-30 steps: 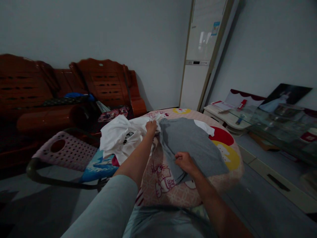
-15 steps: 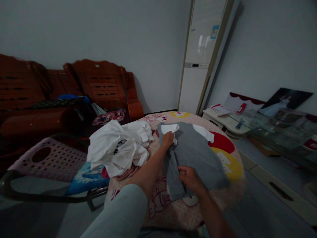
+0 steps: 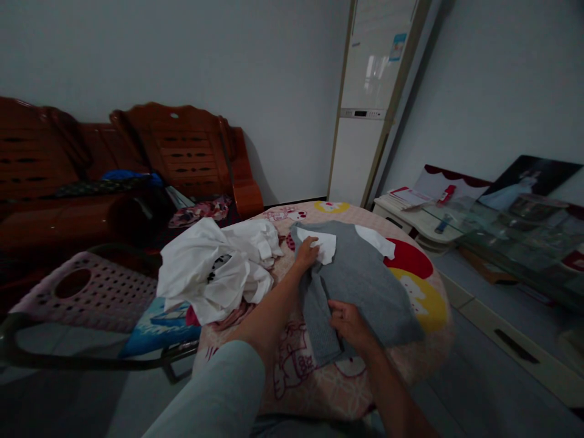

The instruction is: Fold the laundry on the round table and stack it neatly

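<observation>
A grey knit garment point(image 3: 365, 280) with white patches lies spread on the round table point(image 3: 328, 395). My left hand point(image 3: 307, 252) rests at its upper left, on a white collar-like flap point(image 3: 326, 248) that lies flat, its fingers slightly apart. Lower down, my right hand point(image 3: 347, 322) pinches the edge of the folded grey sleeve point(image 3: 322, 325). Left of my left arm, a crumpled white garment point(image 3: 205, 271) with a black print is heaped at the table's edge.
A pink woven chair point(image 3: 109, 292) with a blue cushion point(image 3: 159, 331) stands on the left. Behind are wooden seats point(image 3: 191, 152) and a tall white air conditioner point(image 3: 360, 140). A white cabinet point(image 3: 410, 213) and glass shelf point(image 3: 506, 225) are at the right.
The white flap, bunched at my left hand before, now lies flatter and spreads to the right. My left hand has loosened and moved slightly up. My right hand has hardly moved.
</observation>
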